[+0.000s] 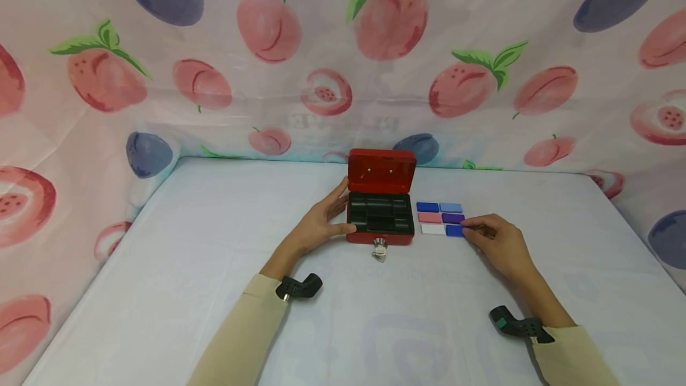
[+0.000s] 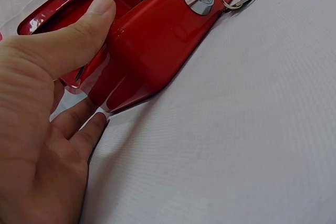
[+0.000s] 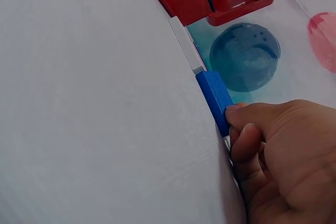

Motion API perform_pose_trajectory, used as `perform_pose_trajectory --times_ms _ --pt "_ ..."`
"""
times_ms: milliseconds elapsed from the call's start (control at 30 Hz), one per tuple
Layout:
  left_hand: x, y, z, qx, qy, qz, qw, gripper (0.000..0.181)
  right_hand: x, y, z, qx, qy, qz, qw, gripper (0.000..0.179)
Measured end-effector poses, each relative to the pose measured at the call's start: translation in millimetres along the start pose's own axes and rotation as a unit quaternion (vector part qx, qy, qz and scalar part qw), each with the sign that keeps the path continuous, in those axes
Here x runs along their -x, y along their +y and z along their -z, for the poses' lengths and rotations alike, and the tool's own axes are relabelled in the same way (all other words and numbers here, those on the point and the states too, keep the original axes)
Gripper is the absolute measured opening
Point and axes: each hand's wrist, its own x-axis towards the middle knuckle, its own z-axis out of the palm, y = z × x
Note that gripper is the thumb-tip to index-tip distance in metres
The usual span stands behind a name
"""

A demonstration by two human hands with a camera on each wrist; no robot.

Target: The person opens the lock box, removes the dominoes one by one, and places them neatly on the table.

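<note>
A red cash box (image 1: 381, 238) stands with its lid (image 1: 382, 170) raised and a black compartment tray (image 1: 379, 202) inside. My left hand (image 1: 320, 223) rests against its left side, the thumb laid on the rim near the front corner and the fingers stretched along the outside. To the right of the box, flat rectangular blocks lie in two columns: dark blue (image 1: 427, 206), light blue (image 1: 451, 208), pink (image 1: 430, 217), purple (image 1: 453, 218) and white (image 1: 433, 229). At the front right, my right hand (image 1: 495, 242) pinches a blue block (image 3: 214, 100) between thumb and fingers.
A key with a ring (image 1: 380, 252) hangs from the lock (image 2: 199, 0) on the box's front. White cloth covers the table (image 1: 343, 326), and a fruit-printed curtain (image 1: 214, 118) rises behind its far edge.
</note>
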Motion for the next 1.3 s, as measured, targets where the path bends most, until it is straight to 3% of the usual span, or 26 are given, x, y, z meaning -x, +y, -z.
perform_pose_trajectory --times_ms 367,433,600,667,1300 --pt "-0.8 -1.4 0.2 0.001 -0.002 -0.004 1.0000 0.095 0.7 -4 -2 0.009 0.012 0.007 0.9999 0.020" --pt "0.9 6.2 -0.3 0.009 -0.005 -0.003 0.9999 0.095 0.6 -4 -2 0.010 0.013 0.007 0.9998 0.019" --pt "1.0 6.0 -0.3 0.006 -0.005 -0.003 1.0000 0.095 0.0 -4 -5 0.010 0.019 0.010 0.9997 0.018" --pt "-0.5 -2.0 0.2 -0.001 -0.002 -0.007 1.0000 0.095 -0.2 -4 -5 0.010 0.021 0.011 0.9997 0.018" --pt "-0.9 -3.7 0.7 0.002 -0.003 0.010 0.9999 0.095 -0.3 -2 -3 0.011 0.011 -0.003 0.9999 0.027"
